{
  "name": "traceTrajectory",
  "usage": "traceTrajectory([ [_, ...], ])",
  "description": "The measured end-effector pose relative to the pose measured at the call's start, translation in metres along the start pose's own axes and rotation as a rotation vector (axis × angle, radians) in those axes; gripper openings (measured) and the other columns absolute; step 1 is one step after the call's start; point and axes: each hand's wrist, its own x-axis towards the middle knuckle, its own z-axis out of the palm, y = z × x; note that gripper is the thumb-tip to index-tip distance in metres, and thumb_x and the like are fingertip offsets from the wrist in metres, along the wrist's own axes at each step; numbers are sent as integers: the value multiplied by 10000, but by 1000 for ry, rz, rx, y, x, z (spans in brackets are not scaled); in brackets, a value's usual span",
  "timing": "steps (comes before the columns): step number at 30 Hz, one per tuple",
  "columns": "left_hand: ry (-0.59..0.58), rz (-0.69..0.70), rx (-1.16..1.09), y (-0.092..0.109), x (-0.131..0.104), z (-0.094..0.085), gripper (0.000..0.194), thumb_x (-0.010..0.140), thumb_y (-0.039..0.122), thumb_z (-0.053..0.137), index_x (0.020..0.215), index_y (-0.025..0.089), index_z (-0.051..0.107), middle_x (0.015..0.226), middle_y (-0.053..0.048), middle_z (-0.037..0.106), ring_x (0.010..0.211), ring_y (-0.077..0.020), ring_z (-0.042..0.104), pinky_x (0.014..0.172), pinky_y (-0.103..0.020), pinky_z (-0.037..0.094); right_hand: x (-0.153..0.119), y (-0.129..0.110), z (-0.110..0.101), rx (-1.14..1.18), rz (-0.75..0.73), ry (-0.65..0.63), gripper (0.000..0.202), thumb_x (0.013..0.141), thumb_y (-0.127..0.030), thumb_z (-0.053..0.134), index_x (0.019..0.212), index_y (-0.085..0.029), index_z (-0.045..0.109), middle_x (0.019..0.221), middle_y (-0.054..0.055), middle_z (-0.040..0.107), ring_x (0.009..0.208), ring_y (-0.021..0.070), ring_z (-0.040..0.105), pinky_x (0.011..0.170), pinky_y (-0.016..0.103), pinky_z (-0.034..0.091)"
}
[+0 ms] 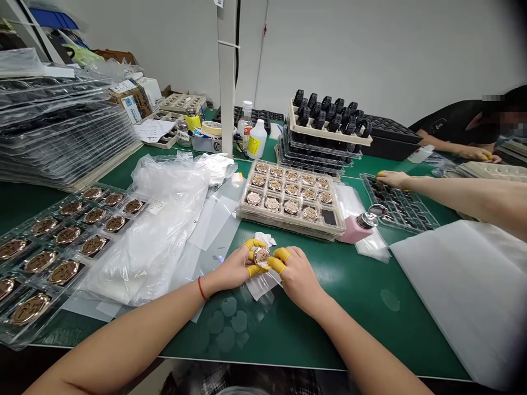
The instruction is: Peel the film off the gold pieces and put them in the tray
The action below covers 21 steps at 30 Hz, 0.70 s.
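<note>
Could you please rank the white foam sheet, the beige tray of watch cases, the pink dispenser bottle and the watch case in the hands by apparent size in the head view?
1. White foam sheet, though it lies nearer the camera.
2. Beige tray.
3. Pink dispenser bottle.
4. Watch case, held between left hand and right hand.

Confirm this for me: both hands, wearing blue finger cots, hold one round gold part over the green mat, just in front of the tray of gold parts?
Not quite. The head view shows the finger cots are yellow, not blue. The rest stands: left hand and right hand hold one round gold part over the green mat, before the tray.
</note>
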Motion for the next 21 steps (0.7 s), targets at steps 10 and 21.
traceTrajectory([
  [10,28,-18,33,3,-1,0,460,736,278,688,1113,205,434,882,-7,552,812,-137,550,749,-281,445,-14,33,9,440,485,105,240,880,-207,444,1094,-195,552,996,88,594,892,227,529,782,365,434],
  [21,42,97,115,-11,-1,3,575,762,293,644,1284,231,411,999,-55,630,879,-190,591,824,-330,453,10,1,19,967,582,132,397,838,-329,518,1221,-230,491,995,47,617,881,185,576,811,344,467],
])
